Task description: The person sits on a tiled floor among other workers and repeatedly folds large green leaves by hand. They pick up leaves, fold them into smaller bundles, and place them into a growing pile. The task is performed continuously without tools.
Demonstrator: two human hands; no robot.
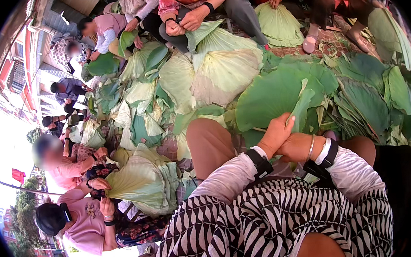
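Over my lap, my left hand (pixel 277 133) pinches the edge of a folded green lotus leaf (pixel 302 108), whose narrow fold rises from between thumb and fingers. Close against it on the right is my right hand (pixel 301 146), with its fingers bent in under the left hand; what they hold is hidden. Just beyond both hands a broad, round green lotus leaf (pixel 271 96) lies spread out, its stalk end near my knee. Paler, yellowish lotus leaves (pixel 226 74) are fanned out farther ahead.
Stacked green lotus leaves (pixel 364 98) lie at the right. A co-worker at the left holds a pale leaf bundle (pixel 144 180). Another co-worker's hands (pixel 186 23) grip leaves straight ahead. More people sit along the leaf heap, and one at upper right holds a pale leaf bundle (pixel 277 25).
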